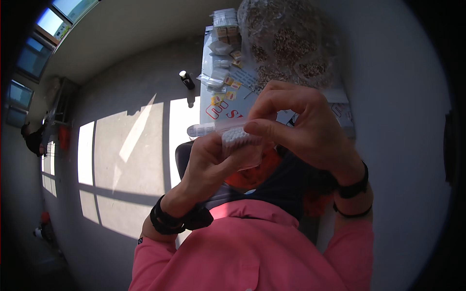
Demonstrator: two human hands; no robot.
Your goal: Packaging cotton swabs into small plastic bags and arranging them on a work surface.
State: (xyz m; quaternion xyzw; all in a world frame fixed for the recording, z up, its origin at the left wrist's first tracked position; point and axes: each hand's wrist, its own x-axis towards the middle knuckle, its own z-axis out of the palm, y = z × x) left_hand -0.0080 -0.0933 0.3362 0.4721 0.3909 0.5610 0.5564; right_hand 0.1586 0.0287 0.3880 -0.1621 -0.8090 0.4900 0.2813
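Observation:
In front of my chest is a small clear plastic bag (252, 161) with a bundle of cotton swabs (236, 137) inside, their white tips facing up. My left hand (206, 160) is closed around the bag's side, thumb across its front. My right hand (310, 121) pinches the bag's upper edge between thumb and fingers, right by the white tips. Beyond my hands, a large clear bag (286, 46) full of loose thin sticks that look like cotton swabs lies on the table (206, 63).
Small clear packets (213, 80) and yellow-and-white cards (232, 83) lie along the table's left side, below a stack of packs (224, 22). A white cylindrical pack (201, 130) sits near the left hand. A dark bottle (187, 80) stands on the floor. Another person (35, 138) is far left.

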